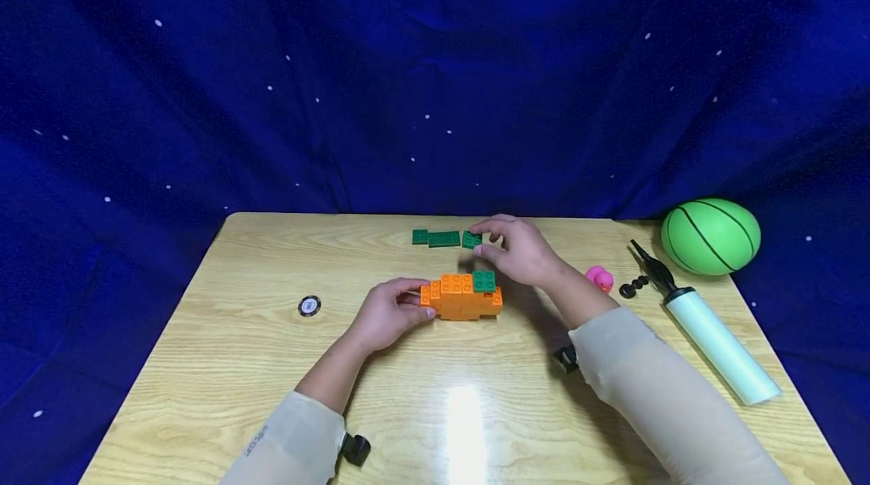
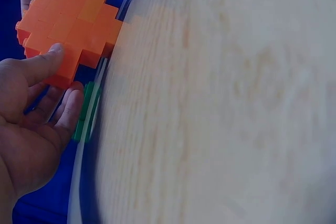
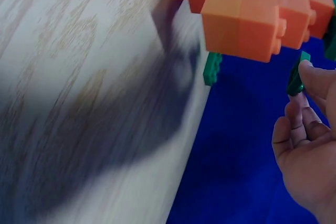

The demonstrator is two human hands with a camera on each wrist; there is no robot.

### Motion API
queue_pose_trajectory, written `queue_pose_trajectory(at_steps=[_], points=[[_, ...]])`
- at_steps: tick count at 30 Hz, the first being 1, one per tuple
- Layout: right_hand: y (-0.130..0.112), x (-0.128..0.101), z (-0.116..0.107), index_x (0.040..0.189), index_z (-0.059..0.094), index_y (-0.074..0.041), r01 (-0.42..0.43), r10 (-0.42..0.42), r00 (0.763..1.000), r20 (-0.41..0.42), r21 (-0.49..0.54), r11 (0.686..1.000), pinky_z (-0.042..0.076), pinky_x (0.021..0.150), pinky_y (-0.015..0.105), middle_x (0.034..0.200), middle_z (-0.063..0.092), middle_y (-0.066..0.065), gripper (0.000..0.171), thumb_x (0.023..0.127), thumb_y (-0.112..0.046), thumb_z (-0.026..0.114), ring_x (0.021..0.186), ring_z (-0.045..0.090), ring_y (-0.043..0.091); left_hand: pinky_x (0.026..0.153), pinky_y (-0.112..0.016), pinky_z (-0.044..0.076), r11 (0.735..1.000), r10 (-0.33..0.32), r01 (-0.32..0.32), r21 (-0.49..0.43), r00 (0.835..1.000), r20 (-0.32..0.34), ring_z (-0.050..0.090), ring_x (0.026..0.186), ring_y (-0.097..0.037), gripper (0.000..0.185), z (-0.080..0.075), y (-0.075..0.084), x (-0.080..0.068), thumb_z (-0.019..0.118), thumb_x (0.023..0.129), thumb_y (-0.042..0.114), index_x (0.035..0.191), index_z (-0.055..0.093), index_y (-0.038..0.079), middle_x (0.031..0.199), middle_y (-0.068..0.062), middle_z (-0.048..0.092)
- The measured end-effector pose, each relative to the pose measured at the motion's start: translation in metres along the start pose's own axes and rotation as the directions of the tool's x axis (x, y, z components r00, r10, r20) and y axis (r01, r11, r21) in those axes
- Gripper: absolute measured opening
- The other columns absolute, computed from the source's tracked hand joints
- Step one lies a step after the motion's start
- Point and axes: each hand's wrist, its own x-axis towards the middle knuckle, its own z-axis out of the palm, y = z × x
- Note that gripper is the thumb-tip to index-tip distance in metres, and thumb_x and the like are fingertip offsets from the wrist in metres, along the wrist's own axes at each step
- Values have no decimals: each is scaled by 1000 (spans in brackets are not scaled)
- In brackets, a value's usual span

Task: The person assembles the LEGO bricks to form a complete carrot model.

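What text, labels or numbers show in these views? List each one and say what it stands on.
No text can be read.
Left sleeve: a small grey print runs along it, too small to read.
Round black-and-white disc on the table: its white centre bears a mark, too small to read.
Orange brick block, green ball, pump: no writing visible.

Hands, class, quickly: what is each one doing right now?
Left hand: holds the end of the orange brick block on the table.
Right hand: pinches a small green brick.

No text on anything here is legible.
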Motion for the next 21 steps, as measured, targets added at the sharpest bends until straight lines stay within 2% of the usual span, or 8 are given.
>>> queue_pose_trajectory(at_steps=[10,21], points=[[-17,-11,-7,128,74,-14,26,-26,1000,1,39,999,51,76,37,131,68,4,31,97,-19,75,96,61,22,84,-31,60,1000,-19,19,5,1000,-7,69,99,-18,47,1,1,1,86,86,13,130,71,12,116,-5,69],[-28,-20,-12,126,75,-17,79,-81,997,22,73,994,51,77,37,127,70,-1,31,96,-21,78,93,60,17,84,-31,60,1000,6,-6,-4,1000,4,71,98,-17,46,0,0,2,86,86,12,129,72,11,119,-6,70]])
